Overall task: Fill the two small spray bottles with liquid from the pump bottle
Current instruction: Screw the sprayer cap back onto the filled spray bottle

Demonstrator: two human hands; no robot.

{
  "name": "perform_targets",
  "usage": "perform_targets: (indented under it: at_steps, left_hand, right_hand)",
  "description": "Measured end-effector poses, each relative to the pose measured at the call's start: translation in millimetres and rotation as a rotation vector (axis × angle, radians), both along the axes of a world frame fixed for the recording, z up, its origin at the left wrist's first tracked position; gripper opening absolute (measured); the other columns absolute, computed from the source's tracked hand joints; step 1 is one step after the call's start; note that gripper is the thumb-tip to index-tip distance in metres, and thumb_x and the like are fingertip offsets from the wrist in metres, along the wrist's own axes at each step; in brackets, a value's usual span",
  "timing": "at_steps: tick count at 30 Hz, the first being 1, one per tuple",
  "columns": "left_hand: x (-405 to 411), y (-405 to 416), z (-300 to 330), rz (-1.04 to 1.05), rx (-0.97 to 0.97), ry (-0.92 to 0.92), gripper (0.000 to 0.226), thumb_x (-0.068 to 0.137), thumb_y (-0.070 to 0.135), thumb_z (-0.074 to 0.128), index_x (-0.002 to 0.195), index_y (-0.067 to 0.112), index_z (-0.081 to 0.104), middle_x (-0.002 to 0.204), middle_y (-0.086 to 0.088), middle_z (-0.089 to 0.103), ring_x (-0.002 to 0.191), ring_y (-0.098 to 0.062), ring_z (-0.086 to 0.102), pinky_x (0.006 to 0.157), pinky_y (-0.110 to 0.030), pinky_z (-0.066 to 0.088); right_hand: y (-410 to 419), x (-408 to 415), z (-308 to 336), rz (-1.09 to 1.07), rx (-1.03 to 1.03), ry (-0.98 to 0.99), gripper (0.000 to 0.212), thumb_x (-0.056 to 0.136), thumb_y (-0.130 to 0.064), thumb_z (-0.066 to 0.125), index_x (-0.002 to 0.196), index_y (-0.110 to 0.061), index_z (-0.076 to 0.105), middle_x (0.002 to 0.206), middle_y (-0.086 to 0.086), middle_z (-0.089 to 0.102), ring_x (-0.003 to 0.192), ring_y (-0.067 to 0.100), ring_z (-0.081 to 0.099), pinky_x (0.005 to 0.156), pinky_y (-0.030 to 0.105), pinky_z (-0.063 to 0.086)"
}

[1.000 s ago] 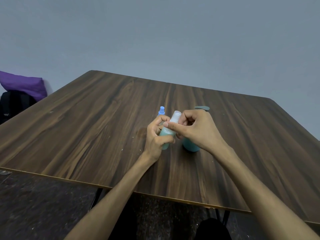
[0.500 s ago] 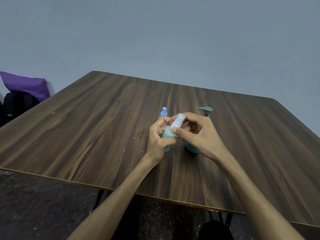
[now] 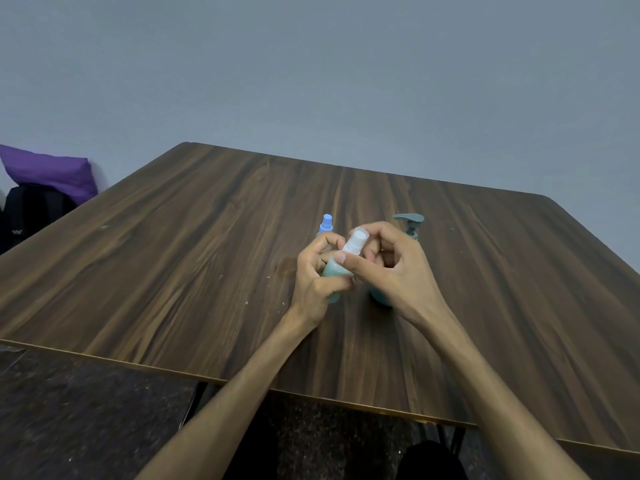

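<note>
A small spray bottle [image 3: 334,271] with teal liquid and a clear white cap is tilted above the table's middle. My left hand [image 3: 313,275] grips its body. My right hand [image 3: 388,268] pinches the cap with thumb and fingers. Behind my left hand stands the second small spray bottle [image 3: 326,225], of which only the blue spray top shows. The teal pump bottle [image 3: 410,225] stands behind my right hand; its grey-blue pump head shows above my knuckles and a bit of its base below my palm.
The dark wooden table [image 3: 173,271] has a near edge running across the lower frame, with dark floor below. A purple cushion [image 3: 48,171] lies on a black bag [image 3: 31,209] at the far left. A grey wall rises behind.
My right fingers have shifted around the cap, and the bottle tilts a bit more to the right. The pump head is now uncovered behind my right hand.
</note>
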State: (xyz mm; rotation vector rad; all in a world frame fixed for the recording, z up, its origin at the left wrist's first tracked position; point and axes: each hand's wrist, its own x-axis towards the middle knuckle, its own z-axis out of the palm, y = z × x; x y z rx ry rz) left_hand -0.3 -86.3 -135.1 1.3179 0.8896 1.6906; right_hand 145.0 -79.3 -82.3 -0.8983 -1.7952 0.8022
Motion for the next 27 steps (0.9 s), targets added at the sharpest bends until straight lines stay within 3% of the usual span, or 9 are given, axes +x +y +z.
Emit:
perform_targets:
  at_steps: [2,5,7,9,12,14,22,25,27]
  left_hand:
    - [0.5,-0.9,0.2,-0.011,-0.001,-0.009,0.038,0.060,-0.009,0.058,0.097,-0.010,0.049,0.063,-0.020,0.057,0.056,-0.028,0.051,0.054,-0.027,0.042]
    - [1.1,-0.9,1.3,0.001,0.000,-0.006,0.038,0.059,-0.009,0.058,0.096,-0.011,0.048,0.063,-0.017,0.054,0.054,-0.022,0.049,0.052,-0.022,0.041]
    - [0.6,-1.4,2.0,0.008,0.019,0.003,0.039,0.059,-0.008,0.059,0.097,-0.012,0.049,0.064,-0.018,0.055,0.054,-0.017,0.053,0.052,-0.022,0.043]
    - [0.0,-1.9,1.8,-0.003,0.023,0.002,0.038,0.061,-0.008,0.060,0.098,-0.012,0.050,0.064,-0.021,0.055,0.054,-0.017,0.054,0.052,-0.023,0.044]
    - [0.5,-1.4,1.2,-0.011,0.008,-0.007,0.039,0.062,-0.008,0.060,0.100,-0.011,0.048,0.063,-0.030,0.053,0.052,-0.021,0.051,0.052,-0.024,0.042]
    - [1.3,-1.8,1.0,-0.009,0.007,-0.009,0.041,0.062,-0.007,0.061,0.100,-0.011,0.047,0.063,-0.026,0.055,0.052,-0.021,0.050,0.052,-0.022,0.042]
    - [2.2,-1.8,-1.3,-0.023,0.002,-0.016,0.040,0.061,-0.009,0.060,0.099,-0.011,0.046,0.065,-0.018,0.056,0.058,-0.025,0.049,0.054,-0.025,0.042]
    - [4.1,0.2,-4.1,0.008,0.003,-0.034,0.042,0.061,-0.006,0.063,0.099,-0.011,0.046,0.071,-0.029,0.058,0.066,-0.030,0.053,0.059,-0.038,0.044]
    - [5.2,0.3,-4.8,0.052,0.028,-0.017,0.039,0.064,-0.003,0.064,0.099,-0.011,0.048,0.079,-0.036,0.058,0.069,-0.029,0.058,0.060,-0.033,0.049]
  right_hand:
    - [0.6,0.4,-0.9,0.027,0.023,0.003,0.022,0.085,-0.033,0.086,0.091,-0.015,0.073,0.066,-0.001,0.052,0.059,0.023,0.045,0.058,0.038,0.041]
    - [1.0,-3.0,-2.1,-0.106,0.002,-0.003,0.035,0.080,-0.034,0.094,0.082,-0.013,0.067,0.060,-0.005,0.045,0.056,0.010,0.040,0.055,0.027,0.037]
    - [-0.4,-2.0,-2.1,-0.066,-0.026,0.000,0.033,0.080,-0.036,0.094,0.094,-0.018,0.071,0.064,-0.006,0.047,0.060,0.008,0.044,0.057,0.023,0.040]
    - [-0.7,0.4,-3.2,0.025,0.007,0.007,0.024,0.086,-0.034,0.087,0.102,-0.019,0.076,0.068,-0.002,0.049,0.062,0.012,0.046,0.059,0.029,0.042]
    - [2.0,-0.4,-6.9,-0.035,0.029,0.028,0.014,0.084,-0.027,0.088,0.086,-0.017,0.078,0.062,-0.009,0.044,0.057,0.009,0.038,0.056,0.028,0.035]
    - [2.6,-3.4,-8.6,-0.096,0.008,0.042,0.018,0.082,-0.021,0.093,0.078,-0.019,0.075,0.059,-0.010,0.043,0.055,0.008,0.037,0.054,0.024,0.034]
    - [2.5,-1.8,-8.7,-0.039,-0.013,0.027,0.023,0.086,-0.023,0.090,0.076,-0.013,0.072,0.062,-0.008,0.049,0.056,0.011,0.038,0.053,0.027,0.033]
    - [-1.4,-9.8,-13.5,-0.162,0.016,0.040,0.031,0.084,-0.026,0.092,0.072,-0.012,0.067,0.055,-0.015,0.042,0.052,0.006,0.035,0.051,0.020,0.033]
    - [-6.6,-18.3,-17.3,-0.230,0.034,0.049,0.034,0.084,-0.028,0.092,0.070,-0.018,0.063,0.053,-0.015,0.040,0.050,0.005,0.037,0.051,0.016,0.033]
